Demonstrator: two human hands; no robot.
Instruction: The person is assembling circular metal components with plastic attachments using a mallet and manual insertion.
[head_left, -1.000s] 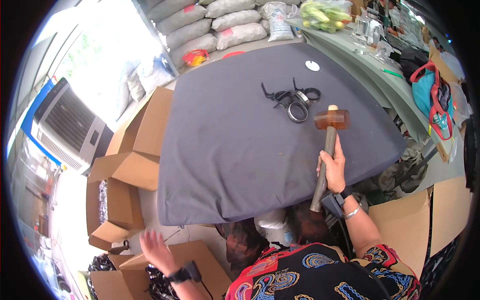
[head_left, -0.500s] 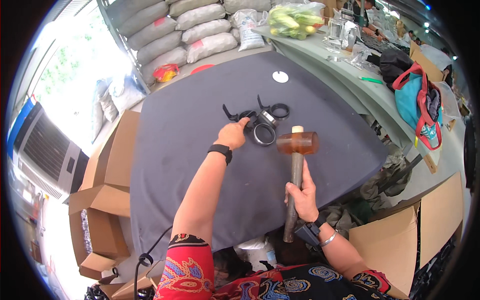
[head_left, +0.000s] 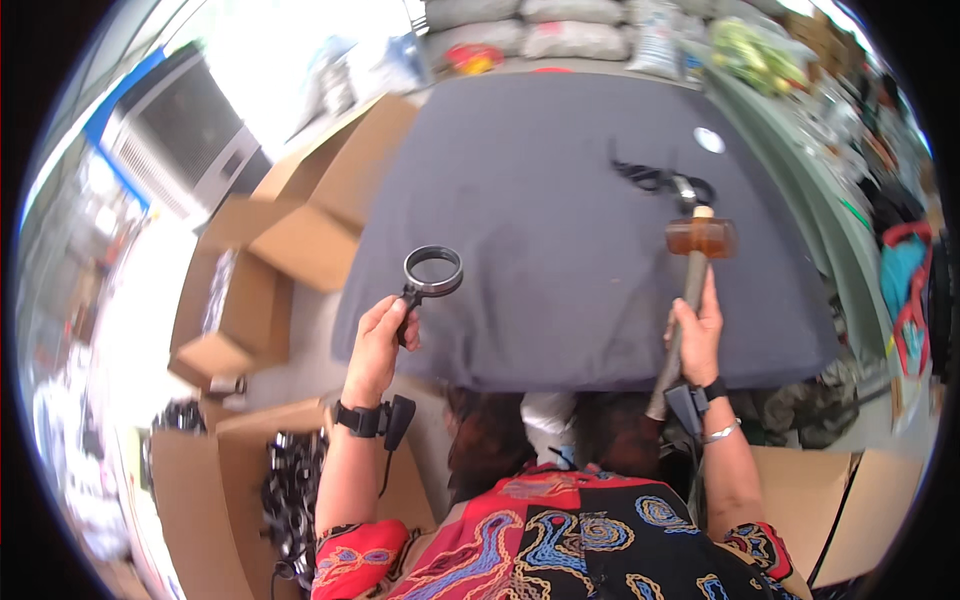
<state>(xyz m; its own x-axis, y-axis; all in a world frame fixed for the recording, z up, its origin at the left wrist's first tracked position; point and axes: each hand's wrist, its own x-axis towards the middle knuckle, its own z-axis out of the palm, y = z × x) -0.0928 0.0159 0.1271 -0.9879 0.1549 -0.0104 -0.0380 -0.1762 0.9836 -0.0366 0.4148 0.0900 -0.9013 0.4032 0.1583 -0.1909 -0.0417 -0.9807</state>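
Observation:
My left hand (head_left: 378,345) is closed around the black handle of a magnifying-glass-like ring (head_left: 434,289), black and silver, held up over the left front of the table. In my right hand (head_left: 699,335) is a mallet (head_left: 700,238) with an amber, see-through head and a wooden handle, its head pointing away from me. Beyond the mallet head lie more black parts (head_left: 648,178) with rings and handles, blurred and partly hidden by the mallet.
A dark cloth covers the table (head_left: 540,200). A white disc (head_left: 709,140) lies at its far right. Cardboard boxes stand left; one open box (head_left: 185,490) holds several black-and-silver ring parts (head_left: 290,500). A green-grey bench (head_left: 790,190) runs along the right.
My left hand has lifted one ringed part off the table and brought it left and nearer. My right hand still grips the mallet. The view has swung left and down.

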